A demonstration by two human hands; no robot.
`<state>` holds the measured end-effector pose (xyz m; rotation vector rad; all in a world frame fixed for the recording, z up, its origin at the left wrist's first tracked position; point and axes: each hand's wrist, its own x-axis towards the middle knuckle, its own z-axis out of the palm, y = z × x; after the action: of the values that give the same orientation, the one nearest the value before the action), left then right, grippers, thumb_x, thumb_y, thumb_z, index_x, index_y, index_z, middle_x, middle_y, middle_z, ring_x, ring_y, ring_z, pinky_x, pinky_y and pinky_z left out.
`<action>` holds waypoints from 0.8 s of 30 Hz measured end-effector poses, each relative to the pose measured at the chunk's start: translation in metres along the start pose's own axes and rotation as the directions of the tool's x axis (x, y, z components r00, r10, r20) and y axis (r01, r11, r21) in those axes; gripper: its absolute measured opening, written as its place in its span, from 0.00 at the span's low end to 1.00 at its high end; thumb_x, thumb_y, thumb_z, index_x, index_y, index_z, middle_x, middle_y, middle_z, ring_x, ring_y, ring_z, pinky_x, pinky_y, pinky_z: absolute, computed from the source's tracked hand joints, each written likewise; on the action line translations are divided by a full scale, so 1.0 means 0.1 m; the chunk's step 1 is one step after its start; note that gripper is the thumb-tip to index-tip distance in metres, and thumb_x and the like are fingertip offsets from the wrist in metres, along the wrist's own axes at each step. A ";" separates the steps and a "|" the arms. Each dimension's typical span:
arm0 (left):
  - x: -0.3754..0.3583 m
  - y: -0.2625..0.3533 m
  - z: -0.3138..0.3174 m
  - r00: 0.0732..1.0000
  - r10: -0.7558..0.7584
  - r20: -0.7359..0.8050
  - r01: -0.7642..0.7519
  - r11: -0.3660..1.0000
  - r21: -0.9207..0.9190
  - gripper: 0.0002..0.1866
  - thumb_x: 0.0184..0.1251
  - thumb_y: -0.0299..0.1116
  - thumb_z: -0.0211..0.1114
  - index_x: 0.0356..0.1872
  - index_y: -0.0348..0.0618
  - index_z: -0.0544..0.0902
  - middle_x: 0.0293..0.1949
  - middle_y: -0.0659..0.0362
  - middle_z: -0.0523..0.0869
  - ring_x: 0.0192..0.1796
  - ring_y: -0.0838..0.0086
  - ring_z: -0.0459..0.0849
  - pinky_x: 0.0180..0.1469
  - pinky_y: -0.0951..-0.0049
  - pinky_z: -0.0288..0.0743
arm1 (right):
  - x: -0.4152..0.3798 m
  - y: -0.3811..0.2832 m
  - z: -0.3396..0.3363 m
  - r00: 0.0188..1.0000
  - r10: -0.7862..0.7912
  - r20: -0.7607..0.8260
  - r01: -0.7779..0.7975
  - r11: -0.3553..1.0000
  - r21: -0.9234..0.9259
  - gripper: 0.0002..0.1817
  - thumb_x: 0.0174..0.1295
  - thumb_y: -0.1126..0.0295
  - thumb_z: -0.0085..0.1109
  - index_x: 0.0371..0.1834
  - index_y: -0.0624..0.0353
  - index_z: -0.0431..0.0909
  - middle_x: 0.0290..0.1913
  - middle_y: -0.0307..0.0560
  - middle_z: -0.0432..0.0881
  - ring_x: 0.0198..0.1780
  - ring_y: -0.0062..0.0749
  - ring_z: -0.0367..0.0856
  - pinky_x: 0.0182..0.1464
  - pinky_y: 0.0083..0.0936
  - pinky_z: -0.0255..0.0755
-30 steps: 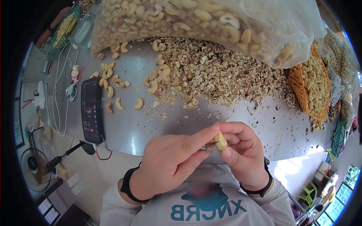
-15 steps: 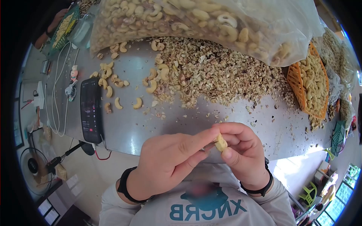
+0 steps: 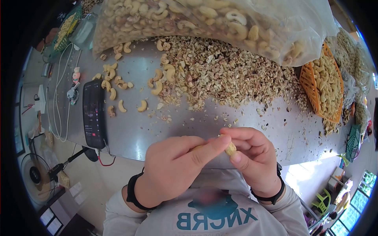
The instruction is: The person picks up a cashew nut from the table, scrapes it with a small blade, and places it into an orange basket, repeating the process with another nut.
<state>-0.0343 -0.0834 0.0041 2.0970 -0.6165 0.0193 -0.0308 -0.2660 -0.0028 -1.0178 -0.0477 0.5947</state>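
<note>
Grey metal table (image 3: 244, 129), seen from above. Far edge: clear plastic bag (image 3: 220, 19) full of cashews. Just near it, centre: broad heap of shell scraps (image 3: 228, 78). Far left of heap: loose cashews (image 3: 118, 84) scattered; black phone (image 3: 93, 114) lying flat beside them, white cables (image 3: 63, 78) further left. Right: orange basket (image 3: 315, 92) filled with peeled cashews.

Near edge, centre: both hands together above table rim. Right hand (image 3: 254, 159) pinching 1 cashew (image 3: 230, 148) between thumb and fingers. Left hand (image 3: 173, 169) curled, thumb tip pressed against same cashew; contents of left palm not visible. Black bands on both wrists.
</note>
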 end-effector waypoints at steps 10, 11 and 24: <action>0.03 0.08 0.01 0.947 -0.318 0.051 0.312 0.866 -0.392 0.22 0.54 0.23 0.57 0.53 0.43 0.71 0.32 0.56 0.81 0.29 0.69 0.80 0.32 0.77 0.72 | 0.00 0.01 -0.03 0.999 -0.025 0.039 0.022 0.998 0.062 0.18 0.61 0.75 0.44 0.55 0.67 0.60 0.52 0.50 0.71 0.55 0.28 0.68 0.57 0.21 0.59; 0.02 0.07 0.03 0.946 -0.321 0.046 0.311 0.859 -0.406 0.22 0.54 0.23 0.58 0.53 0.43 0.70 0.32 0.55 0.81 0.30 0.69 0.80 0.32 0.77 0.72 | 0.01 0.01 -0.03 0.999 -0.025 0.037 0.022 0.997 0.074 0.18 0.62 0.75 0.43 0.55 0.67 0.60 0.52 0.50 0.71 0.55 0.28 0.68 0.57 0.21 0.59; 0.03 0.01 0.03 0.964 -0.259 0.054 0.263 0.923 -0.281 0.20 0.55 0.25 0.57 0.51 0.46 0.73 0.26 0.56 0.79 0.25 0.68 0.77 0.28 0.76 0.69 | 0.03 0.08 -0.07 1.000 -0.023 0.014 0.021 0.987 0.159 0.14 0.63 0.70 0.42 0.50 0.66 0.64 0.44 0.48 0.74 0.48 0.29 0.72 0.53 0.23 0.63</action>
<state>-0.0324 -0.0873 0.0043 1.8803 -0.3211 -0.2259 -0.0295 -0.2663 -0.0137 -0.8573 -0.0253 0.5774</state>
